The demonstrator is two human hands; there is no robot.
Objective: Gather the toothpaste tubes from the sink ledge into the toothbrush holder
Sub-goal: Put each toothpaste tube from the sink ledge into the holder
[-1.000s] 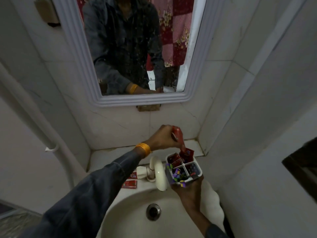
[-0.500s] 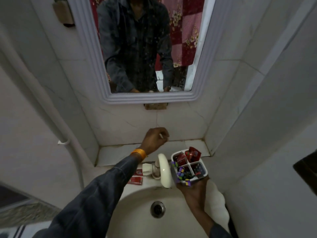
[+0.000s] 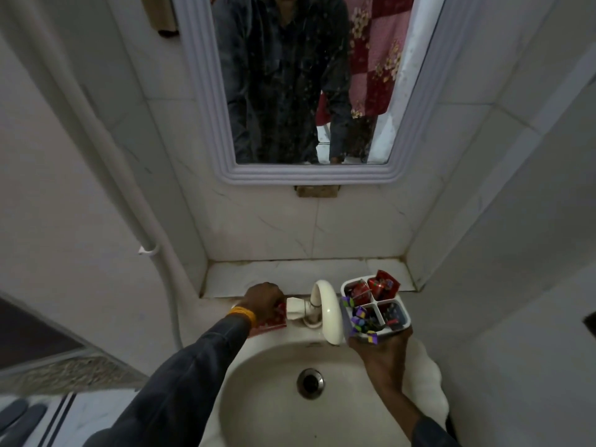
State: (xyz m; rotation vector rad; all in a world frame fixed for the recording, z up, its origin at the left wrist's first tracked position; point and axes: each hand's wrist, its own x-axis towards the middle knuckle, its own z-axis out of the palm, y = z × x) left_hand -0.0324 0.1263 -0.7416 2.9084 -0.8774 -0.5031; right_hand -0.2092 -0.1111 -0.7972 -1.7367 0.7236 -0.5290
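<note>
My right hand (image 3: 382,353) grips a white four-compartment toothbrush holder (image 3: 400,312) from below, to the right of the tap. Red toothpaste tubes (image 3: 382,283) stand in its two far compartments; purple-tipped items fill the near left one. My left hand (image 3: 263,301) rests knuckles up on the sink ledge, left of the tap, with its fingers curled over red toothpaste tubes (image 3: 274,321) that lie flat there. Whether the fingers have closed on a tube is hidden.
A white curved tap (image 3: 325,304) stands between my hands on the sink rim (image 3: 238,366), with the drain (image 3: 310,382) below. A tiled shelf (image 3: 290,275) runs behind the tap under a framed mirror (image 3: 206,101). A white pipe (image 3: 151,253) runs down the left wall.
My left hand dropped a tube into the holder, pulled back and came down left of the tap onto the tubes on the ledge. The holder stayed in my right hand.
</note>
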